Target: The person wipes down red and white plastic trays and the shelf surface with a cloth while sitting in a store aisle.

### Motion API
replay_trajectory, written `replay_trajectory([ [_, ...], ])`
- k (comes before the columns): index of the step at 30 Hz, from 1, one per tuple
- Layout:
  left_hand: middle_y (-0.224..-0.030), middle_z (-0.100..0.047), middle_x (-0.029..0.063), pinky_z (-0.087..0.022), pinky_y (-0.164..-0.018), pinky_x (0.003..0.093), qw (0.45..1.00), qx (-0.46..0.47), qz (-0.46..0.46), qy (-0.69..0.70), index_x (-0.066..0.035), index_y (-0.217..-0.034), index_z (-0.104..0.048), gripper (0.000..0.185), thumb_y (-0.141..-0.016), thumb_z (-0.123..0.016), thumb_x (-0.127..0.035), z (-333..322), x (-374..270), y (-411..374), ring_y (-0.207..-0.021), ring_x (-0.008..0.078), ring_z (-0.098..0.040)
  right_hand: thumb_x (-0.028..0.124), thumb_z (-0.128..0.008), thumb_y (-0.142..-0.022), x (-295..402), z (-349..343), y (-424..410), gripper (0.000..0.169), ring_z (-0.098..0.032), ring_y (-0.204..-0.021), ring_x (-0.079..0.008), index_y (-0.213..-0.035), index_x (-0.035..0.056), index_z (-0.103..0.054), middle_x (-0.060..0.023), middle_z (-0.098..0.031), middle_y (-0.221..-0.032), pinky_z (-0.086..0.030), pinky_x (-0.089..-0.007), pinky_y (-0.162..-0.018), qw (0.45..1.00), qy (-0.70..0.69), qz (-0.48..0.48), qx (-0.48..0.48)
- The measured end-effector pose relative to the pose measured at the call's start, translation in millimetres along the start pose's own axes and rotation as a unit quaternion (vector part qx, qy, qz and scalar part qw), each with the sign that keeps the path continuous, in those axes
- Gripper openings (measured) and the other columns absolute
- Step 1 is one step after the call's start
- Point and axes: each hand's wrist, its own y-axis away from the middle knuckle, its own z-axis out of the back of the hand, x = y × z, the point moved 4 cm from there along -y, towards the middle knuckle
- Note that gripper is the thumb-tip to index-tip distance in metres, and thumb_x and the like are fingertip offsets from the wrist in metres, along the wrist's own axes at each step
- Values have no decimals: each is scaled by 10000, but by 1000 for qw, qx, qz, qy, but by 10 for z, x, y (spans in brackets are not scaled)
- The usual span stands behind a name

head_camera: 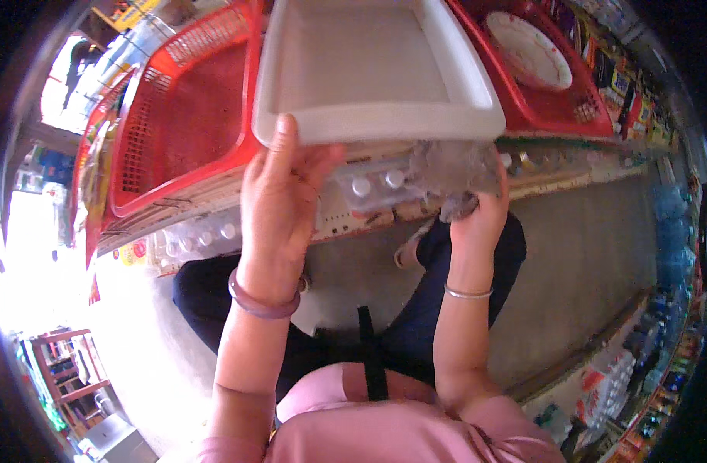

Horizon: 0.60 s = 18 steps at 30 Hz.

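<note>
A white plastic tray [382, 118] is tilted at the top middle, its near rim towards me. My left hand [284, 185] grips the tray's near left corner, thumb over the rim and fingers beneath. My right hand [484, 214] is under the near right corner, holding a crumpled grey cloth [455, 168] that hangs below the rim; whether its fingers also bear the tray is hidden. Red plastic baskets flank the tray: one at the left [197, 110], and one at the right [585, 116] with a white patterned plate [527, 49] in it.
A shelf edge [539, 185] runs below the baskets. Bottles with white caps [362, 185] stand on a lower level under it. Packaged goods [620, 87] line the right side, and bottles [672, 226] stand further right. A wooden rack [70, 370] is at the lower left.
</note>
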Motion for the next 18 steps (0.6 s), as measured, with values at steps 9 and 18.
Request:
replay_trajectory([
  [9,-949,-671,138,-486,-487,216,996,43,-63,-55,37,-1145,-557,285,-939,-569,-160,-530,-499,-34,-721,182,-681,159,-635,-828,-7,46,-12,459,-594,-1095,-227,-1246,-14,-555,-107,-610,-1199,-472,-371,-960,998,-33,1,53],
  [18,-997,-605,107,-361,-407,168,985,59,-156,-48,-9,-1225,-488,349,-924,-598,-148,-49,-1650,376,-711,125,-611,120,-642,-833,-58,153,-27,446,-583,-1119,-232,-1259,20,-560,-101,-594,-1236,-476,-388,-965,996,-49,-16,67],
])
